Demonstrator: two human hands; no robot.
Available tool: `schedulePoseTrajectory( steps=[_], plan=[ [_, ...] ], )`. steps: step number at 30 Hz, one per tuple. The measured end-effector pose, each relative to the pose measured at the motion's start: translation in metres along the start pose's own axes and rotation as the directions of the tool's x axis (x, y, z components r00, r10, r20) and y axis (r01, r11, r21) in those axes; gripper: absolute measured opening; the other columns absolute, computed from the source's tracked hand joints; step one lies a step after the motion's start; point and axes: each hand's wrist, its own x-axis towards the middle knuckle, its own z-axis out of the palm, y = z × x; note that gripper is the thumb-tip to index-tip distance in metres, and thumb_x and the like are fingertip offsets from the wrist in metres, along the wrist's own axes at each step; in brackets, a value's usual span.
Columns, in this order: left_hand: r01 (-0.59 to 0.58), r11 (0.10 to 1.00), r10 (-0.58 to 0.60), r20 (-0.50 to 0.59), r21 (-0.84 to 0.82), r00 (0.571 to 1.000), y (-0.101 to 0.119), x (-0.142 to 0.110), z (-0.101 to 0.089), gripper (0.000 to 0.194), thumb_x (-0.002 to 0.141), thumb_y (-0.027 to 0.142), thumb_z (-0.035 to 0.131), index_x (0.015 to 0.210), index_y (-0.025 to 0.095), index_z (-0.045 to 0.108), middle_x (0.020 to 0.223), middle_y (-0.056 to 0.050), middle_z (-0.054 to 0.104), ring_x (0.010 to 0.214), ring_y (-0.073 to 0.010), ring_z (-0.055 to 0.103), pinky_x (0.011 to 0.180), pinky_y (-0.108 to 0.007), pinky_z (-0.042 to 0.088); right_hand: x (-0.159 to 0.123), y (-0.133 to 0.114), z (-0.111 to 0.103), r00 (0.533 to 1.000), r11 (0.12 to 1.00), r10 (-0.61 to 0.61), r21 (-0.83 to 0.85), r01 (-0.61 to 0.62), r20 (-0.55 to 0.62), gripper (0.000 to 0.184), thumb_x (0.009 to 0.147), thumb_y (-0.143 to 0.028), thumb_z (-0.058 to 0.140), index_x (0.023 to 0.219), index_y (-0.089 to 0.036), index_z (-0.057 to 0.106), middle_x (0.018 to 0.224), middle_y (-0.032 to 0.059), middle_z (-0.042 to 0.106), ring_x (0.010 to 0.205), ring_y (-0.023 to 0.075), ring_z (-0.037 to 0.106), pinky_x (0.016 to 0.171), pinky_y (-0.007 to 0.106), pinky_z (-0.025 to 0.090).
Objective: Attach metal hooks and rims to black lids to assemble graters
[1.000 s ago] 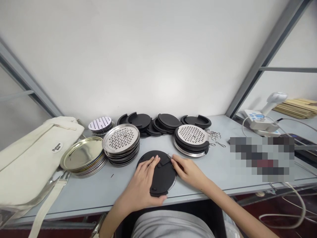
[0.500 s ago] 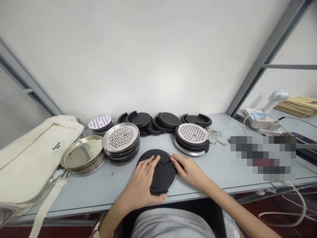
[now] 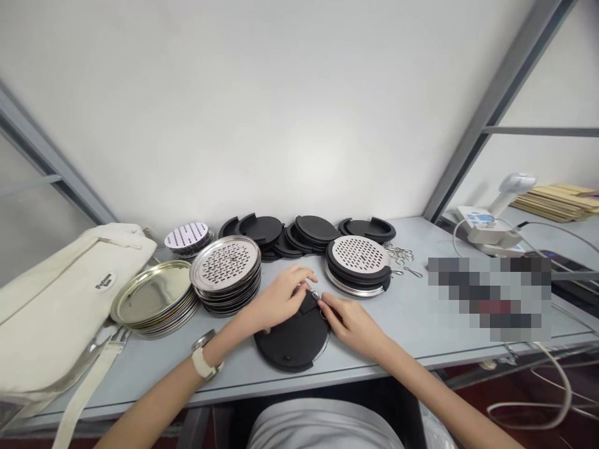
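A round black disc point(image 3: 291, 342) with a metal rim showing at its right edge lies flat near the table's front edge. At its upper edge is a small shiny metal clip point(image 3: 316, 295), looped at the top with a ring at its lower end. My right hand point(image 3: 345, 317) pinches this clip between thumb and fingers. My left hand point(image 3: 283, 296) reaches over the disc, its thumb and forefinger closing at the clip's upper end. Its curled fingers partly hide that spot. A small black tab point(image 3: 307, 304) lies on the disc under the clip.
Behind stand a stack of perforated metal grater discs point(image 3: 225, 267), gold-toned lids point(image 3: 152, 292), and black ring-edged discs point(image 3: 316, 229). To the right are another grater disc point(image 3: 360, 254) on a stack and loose metal clips point(image 3: 400, 254). A cream bag point(image 3: 60, 299) occupies the left.
My left hand has lifted off the disc's left side and moved up and right to the clip. My right hand stays at the clip. The view has shifted slightly.
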Motion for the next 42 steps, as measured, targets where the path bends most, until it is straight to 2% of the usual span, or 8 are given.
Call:
schedulePoseTrajectory(
  steps=[5, 11, 16, 21, 24, 27, 34, 42],
  plan=[
    [0.040, 0.999, -0.038, -0.089, 0.018, 0.995, -0.025, 0.033, 0.020, 0.024, 0.093, 0.023, 0.043, 0.086, 0.017, 0.065, 0.081, -0.001, 0.054, 0.068, -0.0126, 0.051, 0.063, -0.024, 0.040, -0.002, 0.000, 0.000, 1.000, 1.000, 0.002, -0.010, -0.002, -0.002, 0.025, 0.100, -0.028, 0.032, 0.075, -0.023, 0.034, 0.056, -0.0065, 0.033, 0.047, 0.0124, 0.033, 0.052, 0.026, 0.023],
    [0.042, 0.997, -0.043, -0.018, -0.069, 0.999, -0.039, 0.030, 0.029, 0.030, 0.093, 0.028, 0.046, 0.067, 0.015, 0.053, 0.067, 0.003, 0.048, 0.064, -0.0110, 0.044, 0.060, -0.022, 0.034, -0.002, -0.001, -0.001, 1.000, 1.000, -0.002, -0.014, 0.002, -0.001, 0.024, 0.100, -0.026, 0.032, 0.076, -0.023, 0.037, 0.057, -0.0056, 0.038, 0.048, 0.0126, 0.037, 0.052, 0.026, 0.024],
    [0.032, 0.995, -0.026, 0.057, -0.095, 0.998, -0.039, 0.026, 0.028, 0.027, 0.092, 0.032, 0.050, 0.072, 0.015, 0.057, 0.069, 0.003, 0.050, 0.062, -0.0099, 0.043, 0.058, -0.021, 0.034, -0.002, -0.001, -0.001, 1.000, 1.000, 0.008, -0.008, -0.008, 0.000, 0.023, 0.099, -0.028, 0.033, 0.077, -0.023, 0.038, 0.056, -0.0064, 0.036, 0.046, 0.0122, 0.034, 0.050, 0.025, 0.025],
    [0.015, 0.997, -0.011, 0.055, -0.073, 0.998, -0.042, 0.026, 0.030, 0.024, 0.091, 0.028, 0.051, 0.072, 0.015, 0.058, 0.070, 0.003, 0.053, 0.064, -0.0103, 0.046, 0.060, -0.021, 0.036, -0.003, 0.000, 0.001, 1.000, 1.000, 0.010, 0.016, -0.010, -0.007, 0.025, 0.100, -0.031, 0.034, 0.077, -0.023, 0.038, 0.056, -0.0064, 0.038, 0.047, 0.0120, 0.036, 0.050, 0.025, 0.025],
    [0.022, 0.991, -0.017, 0.042, -0.132, 0.999, -0.044, 0.025, 0.032, 0.009, 0.089, 0.023, 0.050, 0.090, 0.016, 0.056, 0.075, 0.003, 0.055, 0.063, -0.0099, 0.048, 0.061, -0.021, 0.039, -0.003, 0.001, 0.002, 1.000, 1.000, 0.007, 0.028, -0.006, -0.019, 0.026, 0.100, -0.033, 0.034, 0.076, -0.023, 0.038, 0.057, -0.0062, 0.040, 0.047, 0.0116, 0.037, 0.050, 0.025, 0.026],
    [0.028, 0.980, -0.021, 0.039, -0.199, 0.999, -0.045, 0.024, 0.032, 0.016, 0.089, 0.018, 0.049, 0.104, 0.017, 0.050, 0.079, 0.002, 0.056, 0.063, -0.0098, 0.050, 0.063, -0.021, 0.041, -0.003, 0.002, 0.003, 1.000, 0.999, 0.009, 0.043, -0.008, -0.027, 0.027, 0.100, -0.033, 0.035, 0.075, -0.023, 0.038, 0.057, -0.0061, 0.041, 0.047, 0.0115, 0.038, 0.050, 0.025, 0.027],
    [0.010, 0.983, 0.001, 0.057, -0.185, 0.998, -0.044, 0.023, 0.031, 0.012, 0.088, 0.023, 0.053, 0.097, 0.017, 0.059, 0.063, 0.006, 0.047, 0.057, -0.0092, 0.044, 0.056, -0.020, 0.037, -0.003, 0.003, 0.003, 1.000, 0.997, 0.005, 0.073, -0.004, -0.018, 0.024, 0.100, -0.033, 0.036, 0.078, -0.023, 0.039, 0.058, -0.0054, 0.044, 0.049, 0.0124, 0.040, 0.050, 0.026, 0.028],
    [0.012, 0.986, 0.001, 0.083, -0.165, 0.997, -0.046, 0.024, 0.033, 0.015, 0.086, 0.016, 0.051, 0.096, 0.016, 0.061, 0.064, 0.004, 0.053, 0.058, -0.0095, 0.048, 0.056, -0.019, 0.038, -0.003, 0.001, 0.002, 1.000, 0.994, 0.015, 0.107, -0.014, -0.011, 0.024, 0.100, -0.035, 0.035, 0.079, -0.024, 0.038, 0.059, -0.0048, 0.046, 0.049, 0.0136, 0.043, 0.051, 0.026, 0.029]
  ],
)
